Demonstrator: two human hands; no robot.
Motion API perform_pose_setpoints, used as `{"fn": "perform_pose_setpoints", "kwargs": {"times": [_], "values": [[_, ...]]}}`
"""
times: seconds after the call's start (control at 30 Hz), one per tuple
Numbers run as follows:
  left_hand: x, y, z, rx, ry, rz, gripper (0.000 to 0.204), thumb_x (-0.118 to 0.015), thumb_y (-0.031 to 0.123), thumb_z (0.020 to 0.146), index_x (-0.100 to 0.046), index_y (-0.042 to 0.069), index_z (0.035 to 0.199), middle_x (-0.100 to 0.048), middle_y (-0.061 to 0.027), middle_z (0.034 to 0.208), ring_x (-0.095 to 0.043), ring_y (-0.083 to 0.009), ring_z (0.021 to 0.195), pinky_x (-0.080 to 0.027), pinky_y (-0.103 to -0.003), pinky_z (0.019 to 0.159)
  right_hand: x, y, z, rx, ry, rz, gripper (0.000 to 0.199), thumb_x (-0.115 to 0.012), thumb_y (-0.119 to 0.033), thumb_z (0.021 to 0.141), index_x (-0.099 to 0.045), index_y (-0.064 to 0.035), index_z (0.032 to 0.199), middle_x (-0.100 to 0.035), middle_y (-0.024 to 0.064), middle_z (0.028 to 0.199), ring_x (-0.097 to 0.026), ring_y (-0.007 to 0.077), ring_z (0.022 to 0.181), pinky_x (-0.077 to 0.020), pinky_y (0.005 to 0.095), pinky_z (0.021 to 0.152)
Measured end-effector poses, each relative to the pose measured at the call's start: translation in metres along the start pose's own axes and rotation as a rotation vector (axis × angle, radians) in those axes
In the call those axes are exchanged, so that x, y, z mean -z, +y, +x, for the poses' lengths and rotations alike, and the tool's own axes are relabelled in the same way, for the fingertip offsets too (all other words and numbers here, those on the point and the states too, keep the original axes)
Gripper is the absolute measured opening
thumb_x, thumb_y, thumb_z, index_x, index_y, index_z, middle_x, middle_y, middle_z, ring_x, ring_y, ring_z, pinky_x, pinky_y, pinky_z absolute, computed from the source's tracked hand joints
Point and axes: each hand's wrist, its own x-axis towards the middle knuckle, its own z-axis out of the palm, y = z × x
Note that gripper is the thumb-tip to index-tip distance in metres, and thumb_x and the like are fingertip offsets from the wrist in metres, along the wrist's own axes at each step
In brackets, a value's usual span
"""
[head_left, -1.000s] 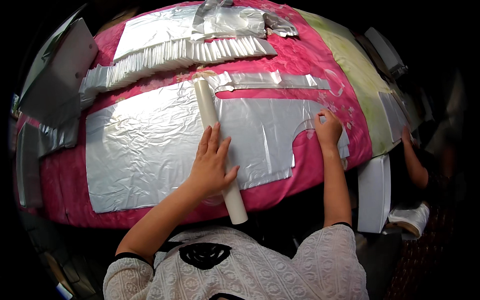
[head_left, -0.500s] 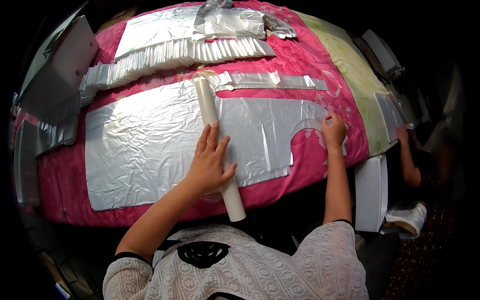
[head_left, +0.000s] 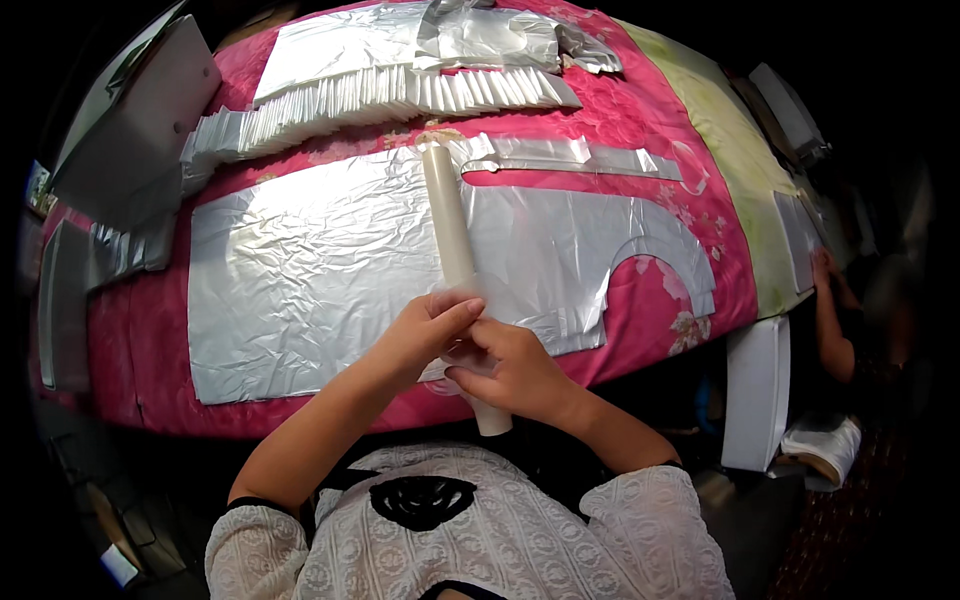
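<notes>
Across the pink cloth, the row of folded packets looks done; the silvery sheet lies unfolded beneath the roller. Your left hand and right hand meet above it, fingers curled; whether they're pinching anything, I cannot tell.

I'm looking all over from here, and there's no lettering, label, number or sign I can read.

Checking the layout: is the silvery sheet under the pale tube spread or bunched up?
Spread: the silvery sheet lies wrinkled but broad across the pink cloth.
</notes>
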Motion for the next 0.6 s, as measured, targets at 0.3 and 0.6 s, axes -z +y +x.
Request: {"fn": "perform_pose_setpoints", "kwargs": {"times": [0.3,0.6], "values": [[0.151,0.02,-0.085,0.016,0.376,0.156,0.013,-0.06,0.011,0.085,-0.061,0.002,0.094,-0.064,-0.0081,0.086,-0.063,-0.015,0.078,-0.052,-0.026,0.069,-0.017,-0.009,-0.051,-0.104,0.15,-0.679,0.042,-0.073,-0.037,0.069,-0.057,-0.0018,0.086,-0.058,0.011,0.081,-0.058,0.025,0.072,-0.0467,0.0348,0.059],[0.227,0.038,-0.119,0.012,0.547,0.549,0.015,-0.062,0.006,0.08,-0.06,0.0,0.094,-0.063,-0.0056,0.079,-0.06,-0.0107,0.068,-0.048,-0.023,0.062,-0.016,0.012,-0.061,-0.553,0.0,-0.35,0.048,-0.065,-0.046,0.072,-0.06,0.0017,0.072,-0.06,0.0172,0.062,-0.061,0.0329,0.06,-0.0472,0.0406,0.056]]}}
